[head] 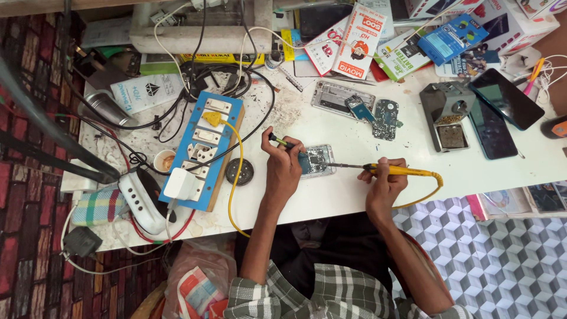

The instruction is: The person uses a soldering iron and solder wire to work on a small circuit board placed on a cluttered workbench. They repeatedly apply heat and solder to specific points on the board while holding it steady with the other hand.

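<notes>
My left hand (282,166) grips a thin dark tool with a yellow-green band (280,140), its tip down at an opened phone body (318,160) lying on the white table (354,189). My right hand (384,180) holds a yellow-handled soldering iron (401,171). Its metal tip points left and reaches the phone body's right edge. A yellow cable runs from the iron's handle off the table's near edge.
A blue board of switches and sockets (204,147) lies left of my hands, with a round black disc (240,171) beside it. Behind are another opened phone frame (339,97), a circuit board (387,118), a metal iron stand (449,115), dark phones (502,106) and small boxes (354,38).
</notes>
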